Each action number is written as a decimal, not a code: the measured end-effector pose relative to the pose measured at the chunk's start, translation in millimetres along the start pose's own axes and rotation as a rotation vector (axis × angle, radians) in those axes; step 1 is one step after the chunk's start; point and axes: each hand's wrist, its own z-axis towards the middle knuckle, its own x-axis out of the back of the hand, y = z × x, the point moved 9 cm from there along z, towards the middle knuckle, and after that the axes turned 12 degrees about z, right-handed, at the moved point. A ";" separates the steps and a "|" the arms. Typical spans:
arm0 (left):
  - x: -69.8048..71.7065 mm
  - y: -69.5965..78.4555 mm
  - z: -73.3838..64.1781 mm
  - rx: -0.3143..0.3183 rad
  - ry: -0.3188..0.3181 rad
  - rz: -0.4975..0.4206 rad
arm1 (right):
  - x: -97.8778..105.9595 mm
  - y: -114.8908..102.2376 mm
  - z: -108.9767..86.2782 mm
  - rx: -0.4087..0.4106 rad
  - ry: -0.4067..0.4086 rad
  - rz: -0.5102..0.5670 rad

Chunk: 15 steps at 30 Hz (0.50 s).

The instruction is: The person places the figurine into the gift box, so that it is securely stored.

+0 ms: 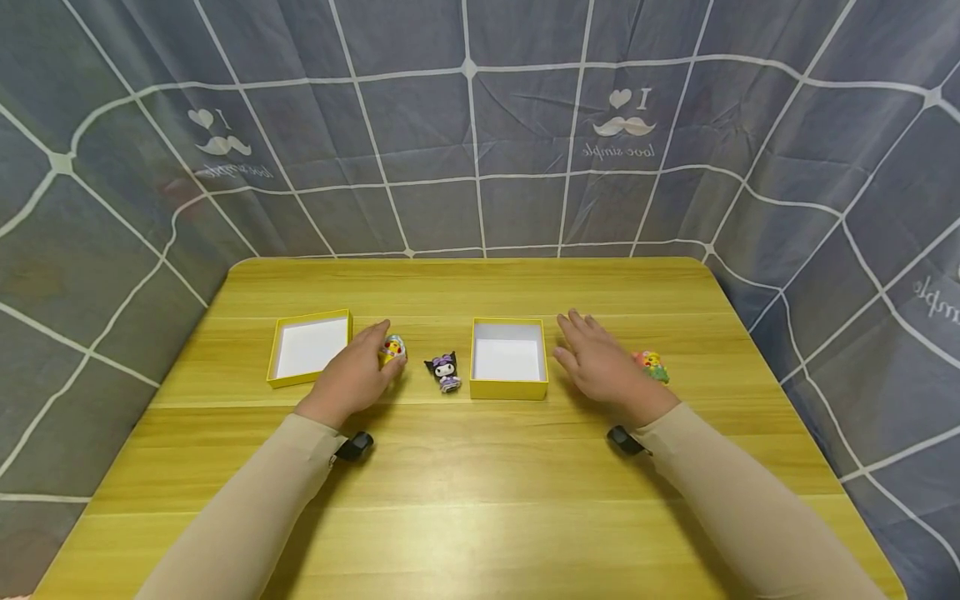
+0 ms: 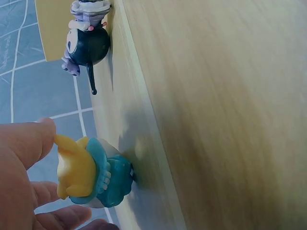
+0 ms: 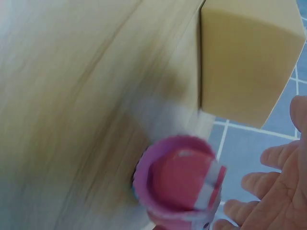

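Probably light and stiff, the yellow figurine [image 2: 77, 168] looks like hard moulded plastic: smooth enough to twist in dry fingers, sturdy in the body, weaker at its small pointed tips. The rounded yellow body, above the teal ruffle, seems the best place for a thumb-and-finger pinch. It is upright beside the left hand [image 1: 348, 375], between thumb and fingers, which are loosely spread about it; whether they bear on it, or its base fully meets the surface [image 1: 442, 517], I cannot tell.

To its right lies the black-and-purple figurine [image 1: 444, 372], whose thin pointed parts look easier to bend than its head. Next come the deep yellow box [image 1: 508, 390] and the right hand [image 1: 606, 367], fingers extended, holding nothing, with the pink-topped figurine [image 1: 652, 365] just beside it. Left of the left hand sits the shallow yellow tray [image 1: 309, 379], likely thin card that would dent if squeezed.
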 end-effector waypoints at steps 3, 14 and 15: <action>-0.3 0.5 -0.2 0.004 -0.002 0.001 | -2.5 -4.9 0.5 0.013 -0.002 0.030; 0.0 -0.4 0.0 0.015 0.014 0.026 | -11.2 -21.6 -0.8 0.036 -0.024 0.115; -0.6 -0.7 0.2 0.016 0.011 0.029 | -12.3 -22.3 -1.1 0.034 -0.028 0.125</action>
